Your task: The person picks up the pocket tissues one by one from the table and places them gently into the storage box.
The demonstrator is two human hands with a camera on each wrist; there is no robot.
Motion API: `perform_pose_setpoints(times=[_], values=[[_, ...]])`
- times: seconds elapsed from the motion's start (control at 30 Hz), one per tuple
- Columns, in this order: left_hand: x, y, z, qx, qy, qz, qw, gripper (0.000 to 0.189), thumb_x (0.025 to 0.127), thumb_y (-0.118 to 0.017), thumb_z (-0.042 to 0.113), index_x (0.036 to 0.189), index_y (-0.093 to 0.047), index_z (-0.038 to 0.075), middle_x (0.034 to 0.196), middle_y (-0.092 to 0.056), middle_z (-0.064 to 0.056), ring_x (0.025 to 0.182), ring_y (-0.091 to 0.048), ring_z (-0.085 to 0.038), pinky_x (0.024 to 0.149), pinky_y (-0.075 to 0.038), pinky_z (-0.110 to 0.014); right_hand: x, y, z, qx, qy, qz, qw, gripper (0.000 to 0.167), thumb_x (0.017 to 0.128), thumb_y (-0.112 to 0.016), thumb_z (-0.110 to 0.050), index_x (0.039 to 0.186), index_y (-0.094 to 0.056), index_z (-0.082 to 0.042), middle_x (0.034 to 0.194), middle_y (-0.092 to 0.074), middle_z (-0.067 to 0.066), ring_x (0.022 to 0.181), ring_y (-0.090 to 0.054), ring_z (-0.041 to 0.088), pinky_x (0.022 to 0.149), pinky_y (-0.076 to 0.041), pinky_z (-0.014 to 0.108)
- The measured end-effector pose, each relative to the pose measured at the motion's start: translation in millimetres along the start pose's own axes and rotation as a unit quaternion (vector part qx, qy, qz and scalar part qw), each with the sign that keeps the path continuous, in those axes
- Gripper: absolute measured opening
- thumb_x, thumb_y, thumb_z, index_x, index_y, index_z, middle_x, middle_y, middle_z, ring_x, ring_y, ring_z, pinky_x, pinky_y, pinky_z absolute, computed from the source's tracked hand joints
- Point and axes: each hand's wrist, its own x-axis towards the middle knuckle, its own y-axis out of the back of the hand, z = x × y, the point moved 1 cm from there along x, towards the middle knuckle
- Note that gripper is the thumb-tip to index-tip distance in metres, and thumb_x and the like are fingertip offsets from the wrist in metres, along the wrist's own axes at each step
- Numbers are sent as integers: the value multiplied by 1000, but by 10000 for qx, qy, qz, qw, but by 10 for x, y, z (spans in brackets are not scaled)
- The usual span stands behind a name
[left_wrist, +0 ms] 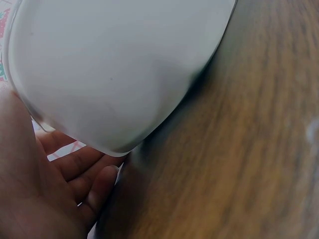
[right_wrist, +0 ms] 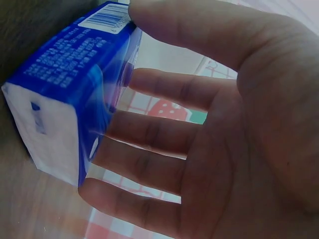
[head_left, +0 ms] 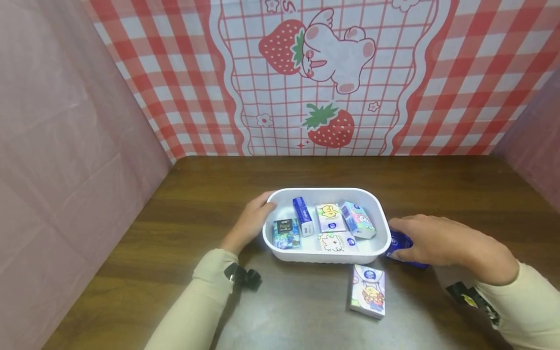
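A white oval-cornered plastic basin stands on the table with several tissue packs inside. My left hand holds the basin's left end, thumb over the rim and fingers outside; the left wrist view shows these fingers below the white wall. My right hand is over a blue tissue pack just right of the basin. In the right wrist view, the thumb and fairly straight, spread fingers touch that pack, which lies on the table. Nearer to me lies a white cartoon-print tissue pack.
In the basin are a dark-labelled Face pack, a slim blue pack, a yellow-cartoon pack, a pale blue-pink pack and a white cat-print pack. A strawberry-checked cloth hangs behind the wooden table.
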Motion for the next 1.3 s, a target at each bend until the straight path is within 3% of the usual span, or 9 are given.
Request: perform_pose_setpoints(times=[0.83,1.3], values=[[-1,9,-16,-49,-31,78,10000,40,103,-50,22,140,-57,10,135,-62,-9,123,-57,-26,109,-40,-48,41,-9,-27,-47,-152,-23,9999,62,81,-82,-44,128,-62,-9,111,-67,5,90,-62,19,78,-56,53],[-10,-6,1,18,-21,25,10000,41,103,-50,23,142,-56,11,136,-61,-9,125,-56,-27,109,-40,-50,8,10,17,146,-420,-68,9990,65,83,-78,-49,130,-62,-8,112,-68,5,84,-62,15,77,-57,54]])
